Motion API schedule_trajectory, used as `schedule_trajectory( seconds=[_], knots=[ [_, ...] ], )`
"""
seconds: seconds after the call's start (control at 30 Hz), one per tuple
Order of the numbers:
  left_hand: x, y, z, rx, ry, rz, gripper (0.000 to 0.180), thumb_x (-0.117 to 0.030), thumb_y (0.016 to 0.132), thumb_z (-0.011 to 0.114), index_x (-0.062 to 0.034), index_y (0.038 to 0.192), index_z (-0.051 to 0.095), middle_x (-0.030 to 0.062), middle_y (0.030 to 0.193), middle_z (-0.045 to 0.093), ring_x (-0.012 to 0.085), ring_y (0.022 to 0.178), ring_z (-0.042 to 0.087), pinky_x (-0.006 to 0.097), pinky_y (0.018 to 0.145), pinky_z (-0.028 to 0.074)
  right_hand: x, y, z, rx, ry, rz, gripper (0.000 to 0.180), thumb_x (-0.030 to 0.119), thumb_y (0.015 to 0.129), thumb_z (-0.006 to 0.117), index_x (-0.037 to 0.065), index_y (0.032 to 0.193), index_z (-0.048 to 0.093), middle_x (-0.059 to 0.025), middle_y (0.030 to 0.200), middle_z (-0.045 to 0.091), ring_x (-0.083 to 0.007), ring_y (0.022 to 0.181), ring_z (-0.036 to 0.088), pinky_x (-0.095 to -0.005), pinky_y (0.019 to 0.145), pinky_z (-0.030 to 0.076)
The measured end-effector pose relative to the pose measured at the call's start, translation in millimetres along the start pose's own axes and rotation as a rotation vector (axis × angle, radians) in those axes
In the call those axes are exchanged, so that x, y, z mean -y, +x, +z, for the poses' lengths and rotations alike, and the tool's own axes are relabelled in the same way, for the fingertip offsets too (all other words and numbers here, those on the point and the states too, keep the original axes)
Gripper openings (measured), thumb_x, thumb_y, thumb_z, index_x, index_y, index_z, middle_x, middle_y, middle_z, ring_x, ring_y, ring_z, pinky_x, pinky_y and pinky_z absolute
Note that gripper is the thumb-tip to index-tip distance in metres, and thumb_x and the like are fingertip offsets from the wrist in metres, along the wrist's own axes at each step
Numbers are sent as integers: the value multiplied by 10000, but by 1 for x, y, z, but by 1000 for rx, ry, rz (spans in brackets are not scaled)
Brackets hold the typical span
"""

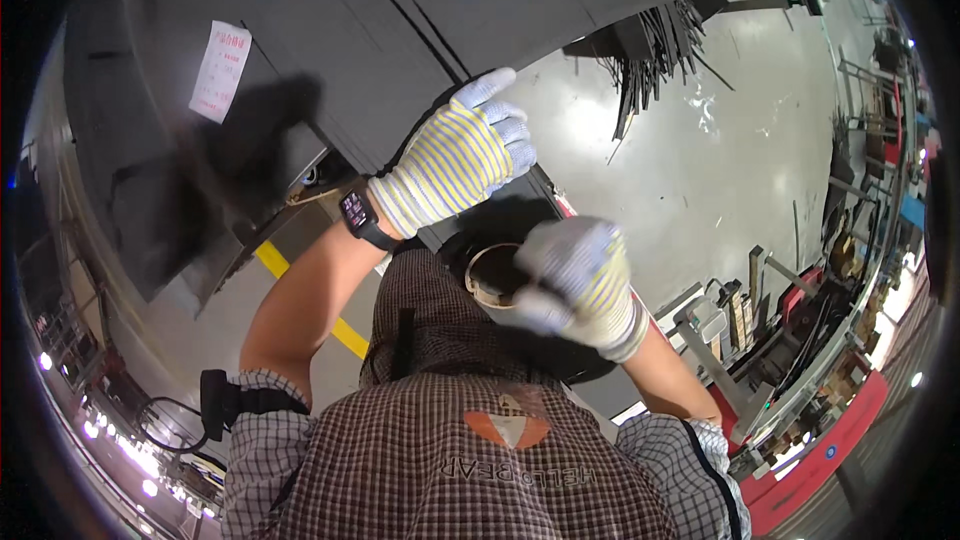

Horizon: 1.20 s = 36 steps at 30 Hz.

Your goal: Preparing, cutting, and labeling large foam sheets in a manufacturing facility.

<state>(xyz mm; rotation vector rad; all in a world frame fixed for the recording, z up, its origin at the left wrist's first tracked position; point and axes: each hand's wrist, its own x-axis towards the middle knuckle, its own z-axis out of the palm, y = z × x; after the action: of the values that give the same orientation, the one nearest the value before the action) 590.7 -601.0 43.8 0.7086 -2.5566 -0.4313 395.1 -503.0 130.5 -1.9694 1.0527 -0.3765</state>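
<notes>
My left hand (pixel 450 160), in a striped knit work glove, rests at the near right edge of a black sheet (pixel 340 50). Its index finger is stretched out and the others bend a little; nothing shows in them, and the palm side is hidden. Smeared by motion, my right hand (pixel 585 285) wears a matching glove and is close to my body. Beside it stands a round, dark-centred thing with a pale rim (pixel 475 285), partly hidden by that hand. Whether the right fingers hold anything is too blurred to tell.
White labels with red print (pixel 221 72) lie on the black sheets. A bundle of thin black strips (pixel 655 55) hangs from the far edge above a grey floor (pixel 730 160). Metal frames and equipment (pixel 720 320) stand at right. A yellow line (pixel 348 337) crosses the floor at left.
</notes>
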Motion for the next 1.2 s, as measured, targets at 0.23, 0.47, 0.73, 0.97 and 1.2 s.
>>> schedule_trajectory(
  seconds=[0.23, 0.47, 0.73, 0.97, 1.2],
  knots=[
    [-5, -2, -11, 105, 33, -25, 168, -205, 821, 605, -139, 908, 733, 56, 989, 708, 230, 1069, 631, 460, 1131, 348, 4, 3, 30, 48, -375, -327, 276, 205, 679, 648, 24, 885, 683, -140, 1116, 622, -335, 1165, 548, -493, 1038, 429],
    [-5, -10, -41, 152, 127, 62, 404, -226, 826, 598, -119, 1214, 631, 45, 1322, 586, 213, 1328, 460, 440, 1161, 296, 2, 12, 21, 266, -306, -361, 150, 183, 774, 591, 101, 888, 645, -62, 893, 593, -249, 999, 593, -445, 1057, 418],
    [-5, -7, -9, 143, -4, -60, 291, -250, 818, 619, -107, 1058, 700, 84, 1122, 676, 245, 1201, 563, 451, 1157, 307, 7, 15, 25, 279, -233, -313, 111, 212, 843, 587, 105, 871, 593, -29, 811, 554, -219, 872, 590, -434, 1065, 412],
    [-6, -11, -12, 136, -50, -6, 185, -215, 813, 613, -109, 900, 737, 95, 949, 702, 234, 1033, 644, 432, 1113, 384, 11, 29, 3, 248, -4, -311, 188, 285, 853, 638, 99, 872, 624, -14, 654, 545, -236, 689, 612, -436, 954, 490],
    [-4, -16, -8, 153, -37, -4, 174, -223, 816, 596, -121, 886, 719, 75, 892, 692, 234, 957, 655, 413, 1095, 410, 11, 55, -48, 315, -131, -244, 223, 318, 850, 680, 99, 874, 648, -25, 613, 529, -279, 649, 607, -451, 788, 506]
  ],
)
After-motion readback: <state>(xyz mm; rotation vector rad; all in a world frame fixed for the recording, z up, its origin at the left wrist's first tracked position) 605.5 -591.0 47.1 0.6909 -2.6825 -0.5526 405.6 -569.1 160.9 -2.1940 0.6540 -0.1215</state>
